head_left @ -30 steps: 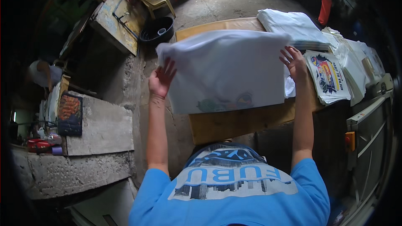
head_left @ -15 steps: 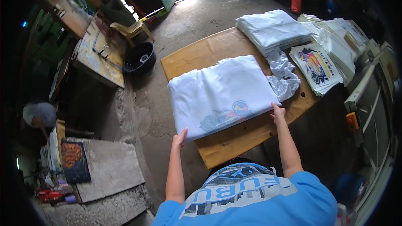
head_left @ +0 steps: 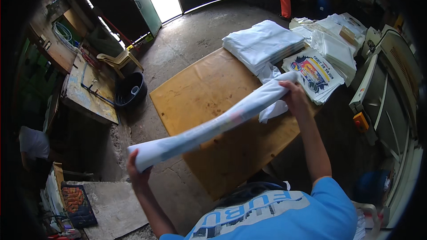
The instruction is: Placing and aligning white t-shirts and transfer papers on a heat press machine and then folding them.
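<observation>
A long bundle of folded white fabric, with a faint coloured print along it, is lifted off the brown-covered table and seen nearly edge-on. My left hand grips its near left end, out past the table's edge. At the far right end, my right hand is closed on the bundle, beside crumpled white plastic. A stack of folded white cloth lies at the table's back. To its right are printed sheets with a colourful design.
A pile of white sheets sits at the back right, near a grey machine with an orange switch box. On the left stand a black tub, a beige plastic chair and another person.
The white fabric, lying flat on the table before, is now raised and tipped up edge-on. Its left end has swung out left with my left hand; the view has shifted too.
</observation>
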`<state>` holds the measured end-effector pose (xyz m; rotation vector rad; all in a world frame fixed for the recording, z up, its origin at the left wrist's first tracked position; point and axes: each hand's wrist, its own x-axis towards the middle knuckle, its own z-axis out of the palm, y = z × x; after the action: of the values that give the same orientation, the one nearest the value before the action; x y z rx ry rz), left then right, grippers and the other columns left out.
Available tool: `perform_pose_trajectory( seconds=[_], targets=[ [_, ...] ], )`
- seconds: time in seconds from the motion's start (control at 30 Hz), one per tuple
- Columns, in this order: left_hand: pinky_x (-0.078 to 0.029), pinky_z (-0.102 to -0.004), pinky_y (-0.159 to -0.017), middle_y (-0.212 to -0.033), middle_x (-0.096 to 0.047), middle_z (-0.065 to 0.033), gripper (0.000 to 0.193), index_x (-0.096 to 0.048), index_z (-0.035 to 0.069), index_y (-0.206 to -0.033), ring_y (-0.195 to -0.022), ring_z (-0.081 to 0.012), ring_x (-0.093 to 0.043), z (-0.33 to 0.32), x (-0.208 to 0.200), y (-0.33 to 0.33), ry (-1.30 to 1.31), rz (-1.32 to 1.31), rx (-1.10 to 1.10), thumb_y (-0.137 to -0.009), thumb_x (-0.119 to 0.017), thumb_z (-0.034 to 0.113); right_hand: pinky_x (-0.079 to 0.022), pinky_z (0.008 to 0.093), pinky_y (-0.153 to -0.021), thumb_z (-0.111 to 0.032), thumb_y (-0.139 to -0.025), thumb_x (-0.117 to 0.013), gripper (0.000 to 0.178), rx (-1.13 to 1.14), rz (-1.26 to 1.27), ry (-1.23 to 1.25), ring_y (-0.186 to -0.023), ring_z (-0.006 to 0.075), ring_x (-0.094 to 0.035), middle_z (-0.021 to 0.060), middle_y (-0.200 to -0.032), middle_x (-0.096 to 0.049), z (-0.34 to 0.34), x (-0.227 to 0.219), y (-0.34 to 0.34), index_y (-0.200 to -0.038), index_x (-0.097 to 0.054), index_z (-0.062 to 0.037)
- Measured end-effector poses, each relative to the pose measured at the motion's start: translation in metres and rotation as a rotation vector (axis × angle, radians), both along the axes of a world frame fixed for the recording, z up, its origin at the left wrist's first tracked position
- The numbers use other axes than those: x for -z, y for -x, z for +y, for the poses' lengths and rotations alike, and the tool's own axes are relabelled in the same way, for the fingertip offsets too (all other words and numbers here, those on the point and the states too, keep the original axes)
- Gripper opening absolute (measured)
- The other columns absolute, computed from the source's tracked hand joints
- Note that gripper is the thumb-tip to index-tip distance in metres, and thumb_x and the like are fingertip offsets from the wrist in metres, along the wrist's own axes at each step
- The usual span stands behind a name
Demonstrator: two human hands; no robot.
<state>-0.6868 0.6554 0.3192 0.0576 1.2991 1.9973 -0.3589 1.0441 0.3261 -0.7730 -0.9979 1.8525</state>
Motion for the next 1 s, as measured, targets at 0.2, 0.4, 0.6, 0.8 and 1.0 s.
perform_pose_trajectory(
  seconds=[0.2, 0.4, 0.6, 0.8, 1.0],
  targets=[
    [-0.050, -0.0383, -0.074, -0.092, -0.060, -0.0130, 0.040, -0.054, 0.000, -0.100, -0.084, -0.0251, -0.060, 0.087, -0.085, -0.036, -0.067, 0.111, -0.066, -0.077, -0.058, 0.031, -0.052, 0.0352, -0.068, -0.011, -0.073, -0.061, 0.027, -0.036, -0.002, 0.006, -0.076, 0.0218, -0.059, 0.0124, -0.085, -0.057, 0.083, -0.068, -0.034, -0.094, -0.053, 0.0058],
    [-0.050, -0.0266, -0.053, -0.080, -0.060, -0.0070, 0.030, -0.055, 0.003, -0.094, -0.067, -0.0160, -0.060, 0.281, -0.070, -0.035, -0.062, 0.116, 0.133, -0.077, -0.058, 0.027, -0.049, 0.0351, -0.076, -0.014, -0.073, -0.062, 0.034, 0.018, -0.144, -0.090, -0.082, 0.0217, -0.057, 0.0120, -0.090, -0.056, 0.269, -0.079, -0.041, -0.097, -0.052, 0.0078],
    [-0.030, -0.0186, -0.031, -0.067, -0.053, -0.0001, 0.017, -0.054, 0.009, -0.088, -0.047, -0.0063, -0.048, 0.474, -0.060, -0.029, -0.207, 0.182, 0.137, -0.080, -0.057, 0.025, -0.050, 0.0342, -0.076, -0.012, -0.077, -0.060, 0.032, 0.128, 0.068, -0.308, -0.087, 0.0241, -0.057, 0.0153, -0.097, -0.052, 0.471, -0.078, -0.033, -0.099, -0.049, 0.0073],
    [-0.046, -0.0252, -0.068, -0.092, -0.059, -0.0032, 0.034, -0.057, 0.006, -0.100, -0.085, -0.0114, -0.056, 0.604, 0.046, -0.038, -0.154, 0.454, 0.038, -0.075, -0.066, 0.027, -0.055, 0.0335, -0.065, -0.016, -0.075, -0.063, 0.033, 0.272, -0.105, -0.327, -0.074, 0.0218, -0.061, 0.0134, -0.089, -0.057, 0.602, 0.003, -0.018, -0.097, -0.052, 0.0052],
    [-0.045, -0.0319, -0.062, -0.064, -0.059, -0.0138, 0.049, -0.054, -0.005, -0.058, -0.061, -0.0206, -0.056, 0.656, 0.234, -0.130, 0.749, 0.617, 0.109, -0.071, -0.069, 0.040, -0.046, 0.0421, -0.078, -0.030, -0.071, -0.061, 0.050, 0.442, -1.208, -0.396, -0.088, 0.0367, -0.059, 0.0232, -0.100, -0.058, 0.709, 0.213, -0.087, -0.104, -0.051, 0.0060]
  ],
)
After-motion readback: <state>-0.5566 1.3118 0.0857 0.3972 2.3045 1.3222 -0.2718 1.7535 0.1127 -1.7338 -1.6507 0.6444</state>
